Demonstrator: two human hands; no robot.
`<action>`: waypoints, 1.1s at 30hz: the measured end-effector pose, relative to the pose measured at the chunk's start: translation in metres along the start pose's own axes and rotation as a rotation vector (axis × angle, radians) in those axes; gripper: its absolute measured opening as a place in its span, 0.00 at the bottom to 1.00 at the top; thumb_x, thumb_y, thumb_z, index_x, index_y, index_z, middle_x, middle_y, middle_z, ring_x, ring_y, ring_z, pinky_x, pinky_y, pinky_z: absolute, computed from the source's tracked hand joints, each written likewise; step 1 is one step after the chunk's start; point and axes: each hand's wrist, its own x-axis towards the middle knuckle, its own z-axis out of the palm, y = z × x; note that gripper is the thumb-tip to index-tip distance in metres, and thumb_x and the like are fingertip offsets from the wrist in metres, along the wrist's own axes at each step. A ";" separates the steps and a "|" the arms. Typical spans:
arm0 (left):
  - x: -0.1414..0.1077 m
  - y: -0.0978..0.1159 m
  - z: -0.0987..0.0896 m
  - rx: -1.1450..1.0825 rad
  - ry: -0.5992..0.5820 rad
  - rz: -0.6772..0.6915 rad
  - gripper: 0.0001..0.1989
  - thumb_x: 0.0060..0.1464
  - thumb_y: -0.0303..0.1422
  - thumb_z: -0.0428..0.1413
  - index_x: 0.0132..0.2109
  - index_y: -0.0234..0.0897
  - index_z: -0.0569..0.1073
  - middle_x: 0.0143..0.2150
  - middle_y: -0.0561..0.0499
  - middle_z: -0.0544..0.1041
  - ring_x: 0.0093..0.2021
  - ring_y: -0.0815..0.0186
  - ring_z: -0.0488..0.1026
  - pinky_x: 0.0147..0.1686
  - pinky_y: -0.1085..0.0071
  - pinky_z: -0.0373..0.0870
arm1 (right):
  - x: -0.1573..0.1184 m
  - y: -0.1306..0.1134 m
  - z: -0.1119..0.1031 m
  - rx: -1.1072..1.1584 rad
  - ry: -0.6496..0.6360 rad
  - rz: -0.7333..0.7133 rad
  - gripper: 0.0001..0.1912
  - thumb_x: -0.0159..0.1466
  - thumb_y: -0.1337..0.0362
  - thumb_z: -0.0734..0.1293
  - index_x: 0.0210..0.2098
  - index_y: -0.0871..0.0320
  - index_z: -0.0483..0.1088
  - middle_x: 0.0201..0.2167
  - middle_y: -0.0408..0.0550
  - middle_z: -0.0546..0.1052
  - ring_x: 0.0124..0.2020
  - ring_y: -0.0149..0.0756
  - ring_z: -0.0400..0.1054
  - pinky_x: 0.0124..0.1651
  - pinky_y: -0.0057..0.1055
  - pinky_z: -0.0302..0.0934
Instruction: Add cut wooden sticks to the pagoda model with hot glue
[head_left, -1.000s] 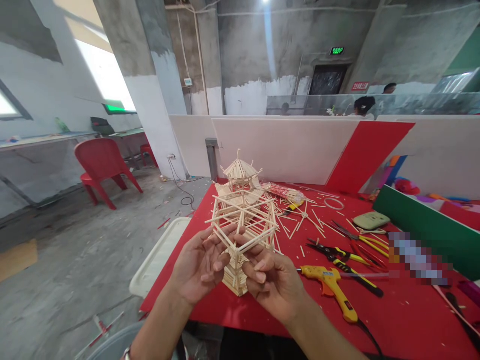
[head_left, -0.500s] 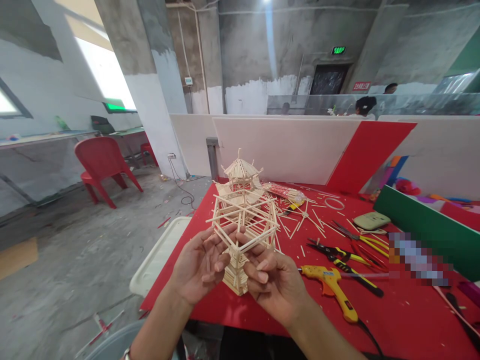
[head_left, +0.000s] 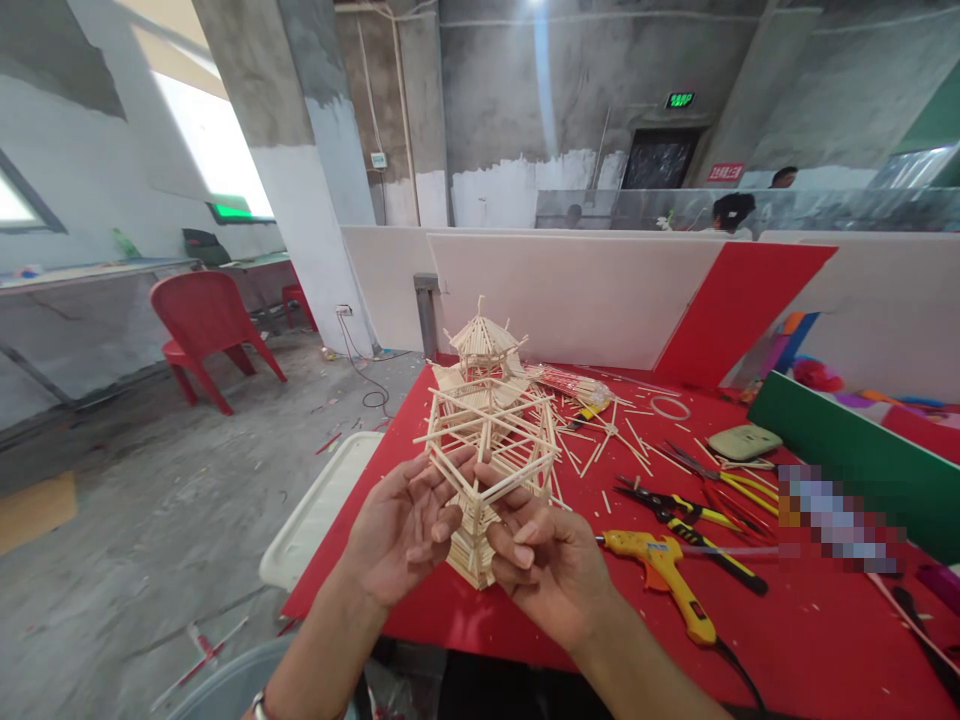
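A hexagonal frame of thin wooden sticks [head_left: 517,483] is held up between both hands. On its left side my left hand [head_left: 409,520] has its fingers curled at the lower sticks. My right hand [head_left: 544,550] grips the near right part, fingers bent and thumb toward the middle. Behind and below the frame stands a tiered stick model with a pointed roof [head_left: 484,338]; the hands and the frame hide part of it.
On the red table [head_left: 525,630] lie a yellow glue gun [head_left: 664,575], pliers [head_left: 682,505], loose sticks [head_left: 611,430] and a green case [head_left: 744,442]. A green board [head_left: 855,460] stands at the right. People sit beyond the white partition [head_left: 562,290].
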 end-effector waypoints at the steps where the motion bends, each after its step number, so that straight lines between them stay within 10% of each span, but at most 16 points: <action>1: 0.000 0.000 0.000 0.002 -0.001 0.000 0.21 0.66 0.34 0.43 0.59 0.28 0.69 0.36 0.40 0.81 0.19 0.67 0.72 0.09 0.80 0.63 | 0.000 0.000 0.000 0.006 0.006 -0.004 0.27 0.45 0.75 0.64 0.44 0.58 0.80 0.20 0.40 0.71 0.17 0.21 0.42 0.19 0.21 0.40; 33: 0.003 0.001 -0.007 0.043 -0.109 -0.004 0.18 0.65 0.35 0.48 0.54 0.29 0.74 0.46 0.37 0.82 0.22 0.68 0.75 0.11 0.80 0.67 | 0.001 0.001 0.002 0.095 -0.021 -0.013 0.27 0.45 0.76 0.65 0.43 0.57 0.79 0.24 0.39 0.73 0.17 0.19 0.45 0.18 0.18 0.43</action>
